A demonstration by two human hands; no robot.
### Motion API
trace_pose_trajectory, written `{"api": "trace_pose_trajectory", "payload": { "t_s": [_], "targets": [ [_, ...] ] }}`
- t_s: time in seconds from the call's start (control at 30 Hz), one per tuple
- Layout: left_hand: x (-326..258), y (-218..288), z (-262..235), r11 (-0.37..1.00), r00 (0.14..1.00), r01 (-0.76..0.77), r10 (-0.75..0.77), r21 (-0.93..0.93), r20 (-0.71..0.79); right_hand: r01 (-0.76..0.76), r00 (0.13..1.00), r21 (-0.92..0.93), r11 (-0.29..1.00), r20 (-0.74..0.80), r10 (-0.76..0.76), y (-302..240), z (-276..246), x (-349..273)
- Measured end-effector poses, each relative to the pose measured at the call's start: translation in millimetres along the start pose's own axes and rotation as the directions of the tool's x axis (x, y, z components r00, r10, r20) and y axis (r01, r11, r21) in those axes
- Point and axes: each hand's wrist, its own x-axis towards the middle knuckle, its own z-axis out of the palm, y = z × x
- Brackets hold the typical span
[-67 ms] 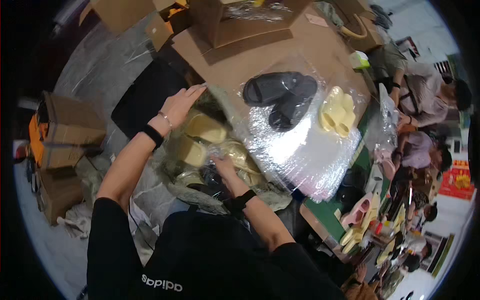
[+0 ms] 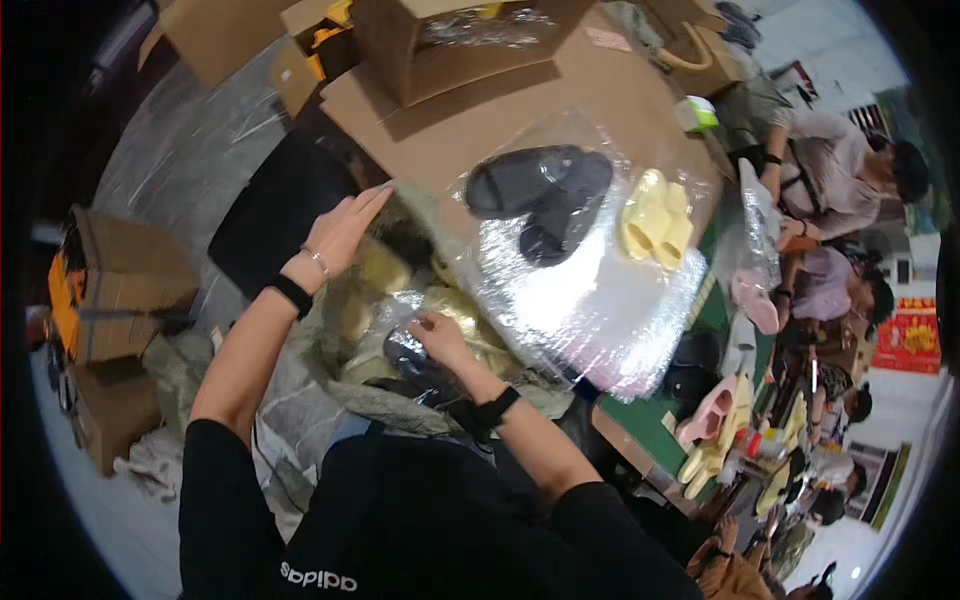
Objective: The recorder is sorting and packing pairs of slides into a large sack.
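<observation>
Here, at a packing station seen from above:

Left hand (image 2: 345, 232): raised flat, fingers (image 2: 372, 200) straight and close together, held over the upper edge of a big open sack (image 2: 330, 385); whether it touches the sack cannot be told. A black band and a thin bracelet sit on the wrist.

Right hand (image 2: 440, 338): down inside the sack, fingers (image 2: 418, 325) curled and pinching a dark slipper in clear wrap (image 2: 408, 352).

Sack: grey-green, open, low in front of the person, beneath both hands; pale yellow bagged slippers (image 2: 465, 318) lie in it just beside the right fingers.

Beyond the right fingers: a crinkled sheet of clear plastic (image 2: 590, 300) spread over a cardboard-covered tabletop (image 2: 440, 140).

On the plastic: a pair of black slippers (image 2: 540, 198) and, just right of them, a pair of yellow slippers (image 2: 655, 218), well apart from both hands.

Beyond the left fingers: an open cardboard box (image 2: 430, 50) on the tabletop.

Far left of the left fingers: stacked cardboard boxes (image 2: 115, 300) on the floor.

Far right: other people (image 2: 830, 180) seated along a green tabletop (image 2: 650, 425) with pink and yellow slippers (image 2: 715, 420) on it.
</observation>
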Motion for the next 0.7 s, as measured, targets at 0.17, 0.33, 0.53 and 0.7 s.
{"api": "trace_pose_trajectory", "payload": {
  "t_s": [0.17, 0.33, 0.53, 0.7],
  "targets": [
    [3, 17, 3, 0.992, 0.999, 0.020, -0.024, -0.124, -0.035, 0.367, 0.697, -0.182, 0.912, -0.596, -0.399, -50, -169, 16],
    [15, 41, 26, 0.964, 0.997, 0.074, -0.073, -0.256, 0.016, -0.136, 0.703, -0.044, 0.990, -0.709, 0.065, 5, -275, 96],
    [1, 42, 35, 0.975, 0.990, 0.134, -0.126, -0.175, 0.058, -0.355, 0.650, 0.183, 0.917, -0.657, 0.383, -18, -270, 118],
    [10, 37, 33, 0.973, 0.997, 0.073, -0.074, -0.220, 0.007, -0.204, 0.734, 0.485, 0.850, -0.499, 0.461, 16, -279, 146]
  ]
}}
